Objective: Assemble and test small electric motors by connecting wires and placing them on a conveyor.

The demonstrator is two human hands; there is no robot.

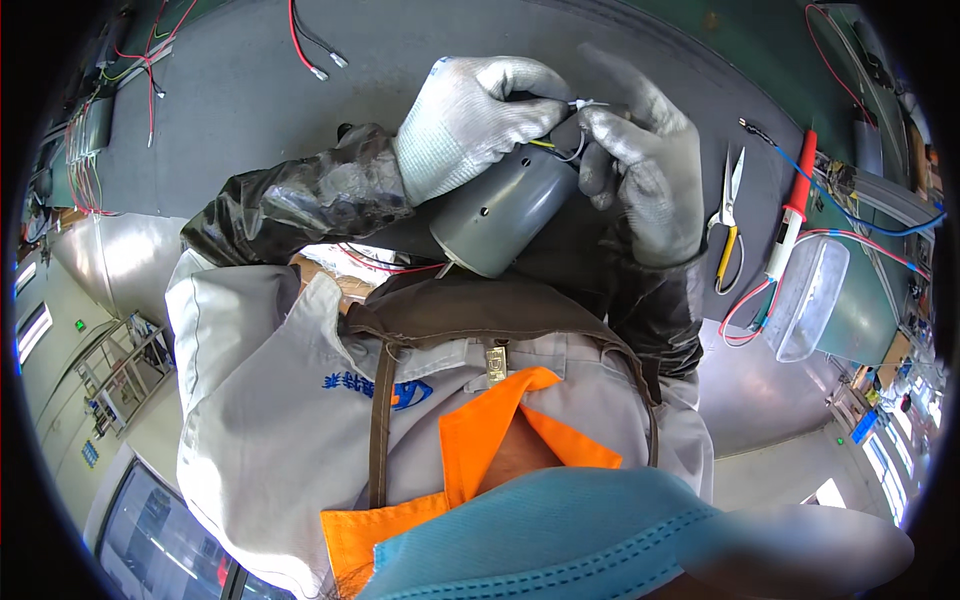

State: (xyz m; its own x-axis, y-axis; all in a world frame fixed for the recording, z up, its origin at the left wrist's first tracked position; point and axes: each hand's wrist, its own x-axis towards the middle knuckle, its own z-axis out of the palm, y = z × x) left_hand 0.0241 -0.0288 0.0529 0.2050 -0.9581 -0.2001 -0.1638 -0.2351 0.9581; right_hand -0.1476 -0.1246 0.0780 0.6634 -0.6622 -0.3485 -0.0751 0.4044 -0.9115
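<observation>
White-grey gloves on both hands. My L hand (480, 120) is pinched, thumb vs forefinger, on a small white strip (583, 104); it pokes out at the tips, w/ something dark btwn them, too small to ID. My R hand (650, 170) is right alongside: thumb tip just by the strip's other end, forefinger up & blurred, so can't tell if it's gripping or just near.

Directly under the grip, approx. centred btwn both hands, is the grey cylinder (500, 215), tilted, upper end close below my fingers, lower end toward my apron (470, 310). Small dark holes in its side. A yellow wire (541, 143) & a pale wire (578, 150) run btwn its upper end & the grip.

Below-L of the grip, near the cyl's lower end: a thin red wire (400, 268).

R of my R hand, a bit apart: scissors (729, 215), points away from me, yellow on the handle. Further R: a red-and-white tool (795, 205), then a shallow whitish tray (812, 298) below it & a blue cable (860, 215) beyond.

Up-L of the grip, well apart: red & dark leads (308, 45) w/ metal ends on the grey table (250, 90). Farthest L: bunched wires (85, 165).
</observation>
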